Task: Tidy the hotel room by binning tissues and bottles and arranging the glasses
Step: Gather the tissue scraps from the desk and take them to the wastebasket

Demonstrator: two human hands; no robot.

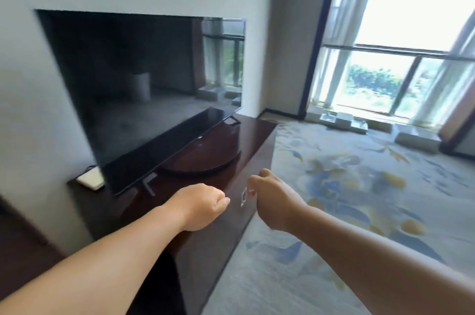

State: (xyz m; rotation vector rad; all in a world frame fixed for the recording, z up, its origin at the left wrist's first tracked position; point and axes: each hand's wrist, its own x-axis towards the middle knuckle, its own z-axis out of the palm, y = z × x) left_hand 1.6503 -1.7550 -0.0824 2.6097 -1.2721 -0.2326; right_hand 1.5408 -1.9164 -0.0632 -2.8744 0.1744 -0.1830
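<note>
Fingers curl — left hand (203,208) empty, right hand (273,199) at square metal pull (243,196) (grip unclear).

Daylight poured in through the window (401,57), which was blown out to white. Away from it, the television (144,88) sat dim and mirrored its panes. Motion blur softened everything, and straight edges bowed.

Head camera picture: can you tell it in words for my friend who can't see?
A person's left hand, in a loose fist, and right hand, curled beside a small metal handle, reach over a dark wooden cabinet. A black TV stands on the cabinet, with patterned carpet and a bright window beyond.
</note>
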